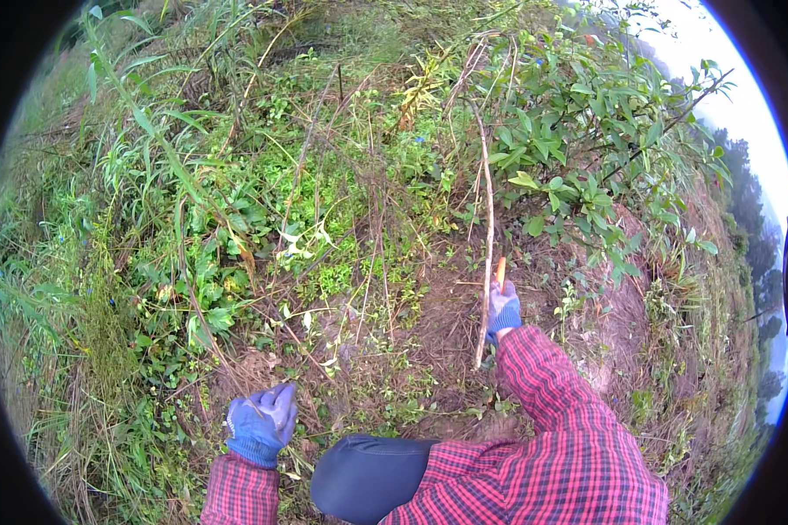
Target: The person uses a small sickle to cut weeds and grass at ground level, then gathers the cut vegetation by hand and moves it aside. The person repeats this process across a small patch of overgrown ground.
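My left hand (262, 420), in a blue and grey work glove, is at the lower left with its fingers curled; a thin dry stem (200, 308) runs down to it, and whether it grips the stem I cannot tell. My right hand (503, 308), gloved the same way, reaches forward right of centre and is closed on an orange handle (501, 270). The rest of that tool is hidden. A long bare woody stick (489, 216) stretches away just left of the right hand, passing in front of it.
A leafy green shrub (565, 151) stands at the upper right. Low green weeds (328, 262) and tall grass (46, 256) cover the slope ahead and to the left. Brown soil with dry litter (446, 321) lies between the hands. My dark-clad knee (371, 476) is at the bottom.
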{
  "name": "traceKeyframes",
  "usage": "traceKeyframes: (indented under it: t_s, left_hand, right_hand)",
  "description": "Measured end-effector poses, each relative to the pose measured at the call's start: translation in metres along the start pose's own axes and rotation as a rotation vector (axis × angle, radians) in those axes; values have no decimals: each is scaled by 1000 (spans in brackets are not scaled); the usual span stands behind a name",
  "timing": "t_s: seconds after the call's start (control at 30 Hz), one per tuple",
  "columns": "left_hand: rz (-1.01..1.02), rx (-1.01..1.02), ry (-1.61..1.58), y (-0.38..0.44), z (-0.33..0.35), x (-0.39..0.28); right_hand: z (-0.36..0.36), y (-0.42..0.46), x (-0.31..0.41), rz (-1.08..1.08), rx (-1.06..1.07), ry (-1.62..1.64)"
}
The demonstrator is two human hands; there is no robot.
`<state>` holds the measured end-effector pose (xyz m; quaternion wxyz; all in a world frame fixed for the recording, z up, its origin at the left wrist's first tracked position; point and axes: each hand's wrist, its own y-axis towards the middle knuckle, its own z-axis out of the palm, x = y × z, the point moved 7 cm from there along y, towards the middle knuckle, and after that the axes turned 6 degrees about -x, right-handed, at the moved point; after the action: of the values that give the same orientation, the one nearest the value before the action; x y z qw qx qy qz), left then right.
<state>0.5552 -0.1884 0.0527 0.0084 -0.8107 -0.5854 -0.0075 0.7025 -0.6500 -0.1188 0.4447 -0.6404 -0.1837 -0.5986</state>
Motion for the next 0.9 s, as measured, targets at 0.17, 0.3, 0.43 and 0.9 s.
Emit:
traceKeyframes:
  t_s: [0.17, 0.3, 0.43, 0.9]
  left_hand:
    - [-47, 66, 16, -7, 4, 0]
    - [-83, 164, -20, -9, 10, -2]
    - [-84, 223, 11, -6, 14, -5]
    - [-170, 301, -34, -18, 34, 7]
  right_hand:
    - [-3, 63, -4, -194, -175, -405]
    - [39, 67, 16, -90, -292, -808]
    - [135, -18, 38, -699, 472, -1187]
    - [10, 9, -44, 310, -25, 326]
